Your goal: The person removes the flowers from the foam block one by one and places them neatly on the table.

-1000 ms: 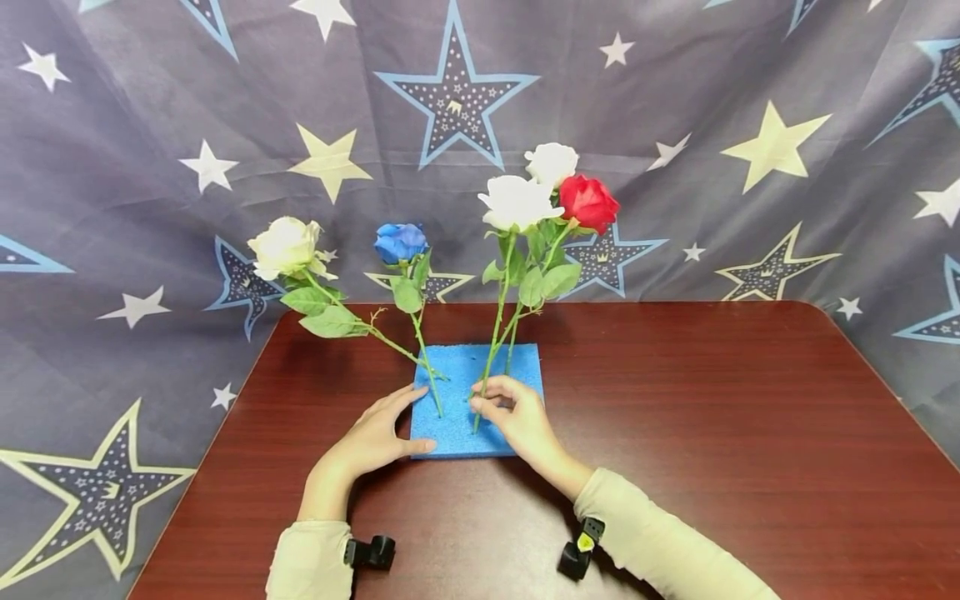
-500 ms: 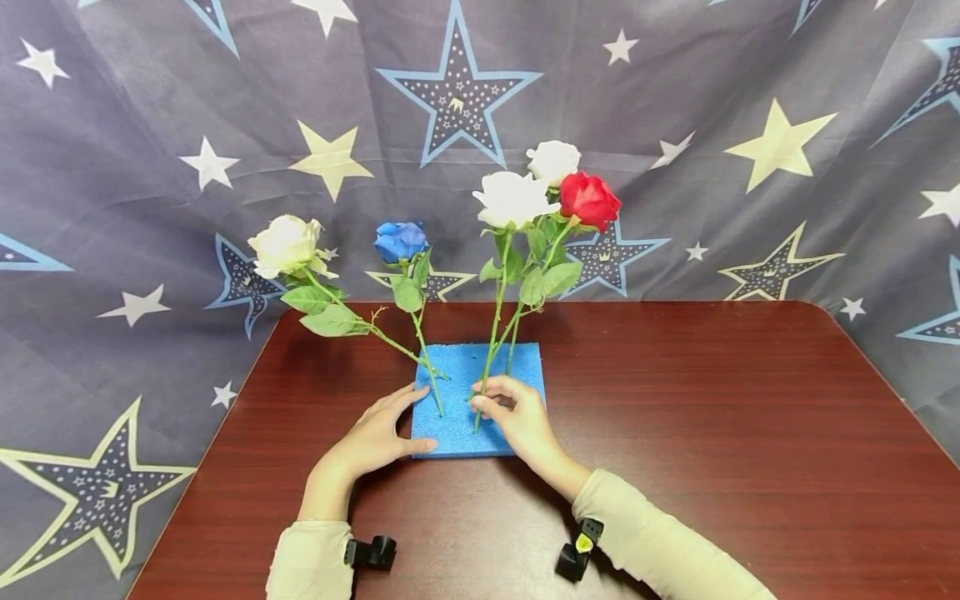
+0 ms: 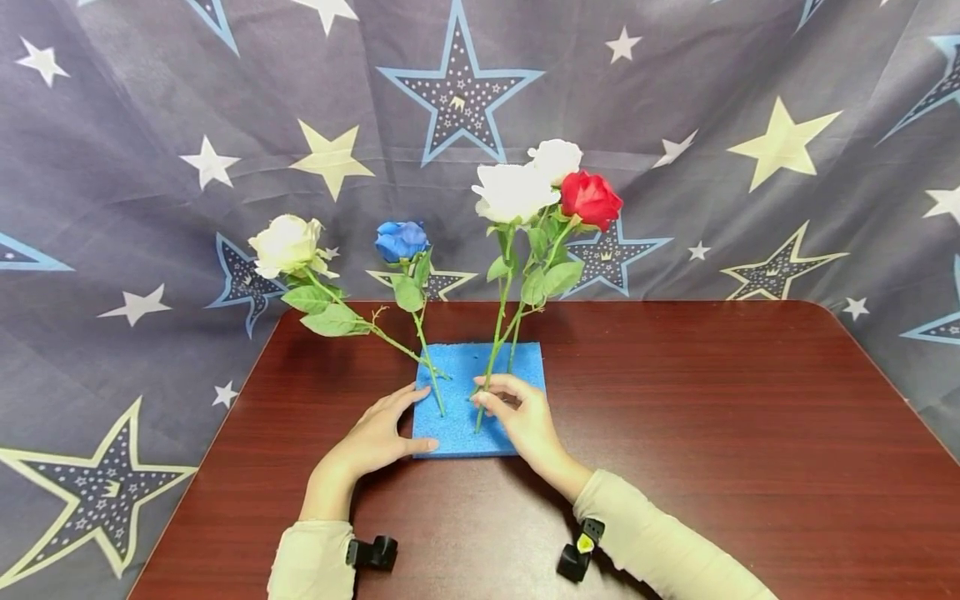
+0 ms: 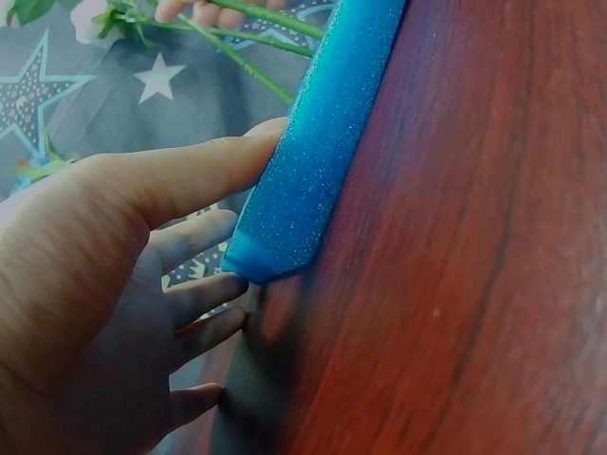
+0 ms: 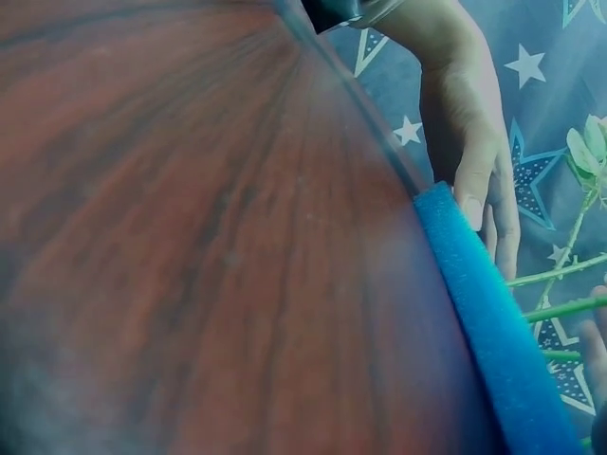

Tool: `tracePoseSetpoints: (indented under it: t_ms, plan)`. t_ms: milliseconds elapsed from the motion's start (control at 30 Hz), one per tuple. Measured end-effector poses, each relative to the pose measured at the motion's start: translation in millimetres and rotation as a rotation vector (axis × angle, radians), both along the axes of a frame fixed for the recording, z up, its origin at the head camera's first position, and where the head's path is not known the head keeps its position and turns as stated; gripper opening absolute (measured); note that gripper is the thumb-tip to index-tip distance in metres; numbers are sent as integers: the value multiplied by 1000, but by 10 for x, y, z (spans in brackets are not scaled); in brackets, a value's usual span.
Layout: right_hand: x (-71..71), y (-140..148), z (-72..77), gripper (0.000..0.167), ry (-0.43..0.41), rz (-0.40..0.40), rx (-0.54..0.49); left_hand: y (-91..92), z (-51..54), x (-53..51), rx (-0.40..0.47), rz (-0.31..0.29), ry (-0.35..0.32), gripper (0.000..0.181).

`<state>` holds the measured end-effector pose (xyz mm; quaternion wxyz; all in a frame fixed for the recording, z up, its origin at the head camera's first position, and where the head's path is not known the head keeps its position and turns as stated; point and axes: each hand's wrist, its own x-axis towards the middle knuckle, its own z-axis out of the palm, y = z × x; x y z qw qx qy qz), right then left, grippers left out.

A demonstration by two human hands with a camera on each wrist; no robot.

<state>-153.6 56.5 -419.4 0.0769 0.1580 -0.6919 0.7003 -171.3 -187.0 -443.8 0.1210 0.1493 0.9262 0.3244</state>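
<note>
Pinching the near white rose (image 3: 510,196) low on its stem (image 3: 492,358), my right hand (image 3: 527,421) holds it between thumb and fingers just above the blue foam block (image 3: 457,392) — a low grip probably steadies it where it meets the foam. My left hand (image 3: 375,437) rests with fingers extended at the block's left side, likely to stop it sliding on the counter (image 3: 712,417). At left, the cream rose (image 3: 287,246) leans outward beside the blue rose (image 3: 401,242); at right stand the red rose (image 3: 591,200) and far white rose (image 3: 557,158) — presumably propped by the foam.
</note>
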Motion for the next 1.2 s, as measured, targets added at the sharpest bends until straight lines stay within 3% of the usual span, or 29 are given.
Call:
tracePoseSetpoints:
  t_ms: [167,400,800,1200]
  plan:
    - [-2,25,73,20,34,-33,-23,0,2,17,-3,8,-4,88]
    - [-136,159,-145,26,16,-38,-1,-18,6,11,-6,25,2,88]
    - [-48,450,-48,28,61,-76,85,-71,20,22,-18,5,61,87]
    - [145,748,-10,27,68,-105,102,-30,3,0,-42,-13,63,93]
